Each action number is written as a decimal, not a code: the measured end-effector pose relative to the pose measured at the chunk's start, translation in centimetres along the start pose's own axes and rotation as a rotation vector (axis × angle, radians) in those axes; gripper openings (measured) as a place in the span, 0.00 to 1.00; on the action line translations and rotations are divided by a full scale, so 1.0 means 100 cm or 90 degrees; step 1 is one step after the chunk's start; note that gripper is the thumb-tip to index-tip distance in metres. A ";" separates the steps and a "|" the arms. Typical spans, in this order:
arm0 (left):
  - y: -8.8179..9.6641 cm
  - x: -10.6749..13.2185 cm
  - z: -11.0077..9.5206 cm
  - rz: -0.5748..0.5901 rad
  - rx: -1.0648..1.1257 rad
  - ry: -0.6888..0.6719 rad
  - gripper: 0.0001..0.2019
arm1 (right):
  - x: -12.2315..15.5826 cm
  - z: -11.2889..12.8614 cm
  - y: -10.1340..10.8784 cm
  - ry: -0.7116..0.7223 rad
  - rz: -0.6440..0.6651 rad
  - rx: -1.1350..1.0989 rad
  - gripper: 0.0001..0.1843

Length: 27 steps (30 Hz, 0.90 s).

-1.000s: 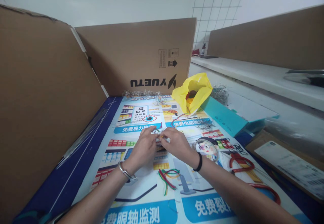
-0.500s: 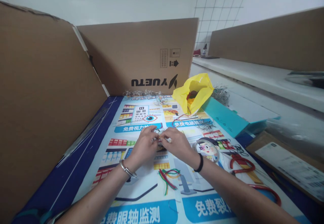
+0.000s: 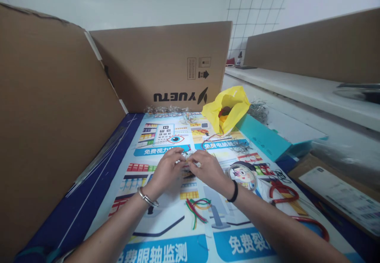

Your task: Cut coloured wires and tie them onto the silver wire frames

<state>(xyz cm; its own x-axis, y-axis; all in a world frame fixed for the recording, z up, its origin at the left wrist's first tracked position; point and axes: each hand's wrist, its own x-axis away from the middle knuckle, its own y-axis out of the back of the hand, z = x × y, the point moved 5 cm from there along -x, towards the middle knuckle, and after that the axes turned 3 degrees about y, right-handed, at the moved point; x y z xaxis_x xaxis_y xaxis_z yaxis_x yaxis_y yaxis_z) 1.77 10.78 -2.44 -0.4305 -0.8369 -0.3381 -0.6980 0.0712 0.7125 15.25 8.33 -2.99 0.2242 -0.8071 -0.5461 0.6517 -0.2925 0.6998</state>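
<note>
My left hand (image 3: 170,168) and my right hand (image 3: 207,169) meet over the middle of the printed mat, both closed in a pinch. Between their fingertips is a thin yellowish strand, mostly covered by the fingers. Just beyond the fingers, fine wire ends show on the mat, too small to make out well. A small bundle of red, green and yellow wires (image 3: 197,211) lies nearer to me, below the hands. To the right, a tool with red handles (image 3: 284,193) is partly hidden by my right forearm.
A yellow bag (image 3: 237,100) stands open at the back right, beside a teal box (image 3: 264,136). Tangled silvery wire (image 3: 168,109) lies along the back cardboard wall (image 3: 133,65). A clear round dish (image 3: 242,176) and a labelled cardboard package (image 3: 308,164) are on the right.
My left hand has shifted very slightly, its fingers moving a little at the pinch. My right hand stays almost in place; the things on the mat look the same.
</note>
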 end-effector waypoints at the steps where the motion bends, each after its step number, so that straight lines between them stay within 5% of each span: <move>1: 0.001 0.000 -0.001 -0.003 -0.001 -0.012 0.07 | 0.000 0.000 0.000 0.005 0.000 -0.003 0.08; 8: 0.004 0.004 -0.018 0.000 -0.290 -0.130 0.06 | 0.001 0.004 0.003 0.035 -0.044 -0.011 0.09; 15: 0.005 0.008 -0.023 0.031 -0.461 -0.118 0.06 | 0.001 0.004 0.006 0.055 -0.090 -0.033 0.10; 20: 0.009 0.006 -0.018 0.064 -0.231 -0.031 0.10 | 0.002 -0.001 0.005 0.060 -0.084 -0.047 0.09; 27: 0.008 -0.001 -0.016 0.109 0.197 -0.029 0.13 | 0.002 0.002 0.004 0.047 -0.044 -0.057 0.09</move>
<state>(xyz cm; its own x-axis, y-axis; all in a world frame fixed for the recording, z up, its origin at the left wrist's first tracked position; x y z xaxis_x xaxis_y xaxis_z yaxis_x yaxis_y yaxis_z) 2.17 10.03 -0.85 -0.5765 -0.7742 -0.2612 -0.7507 0.3755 0.5436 15.39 7.94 -2.69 0.2271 -0.7461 -0.6260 0.7283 -0.2966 0.6177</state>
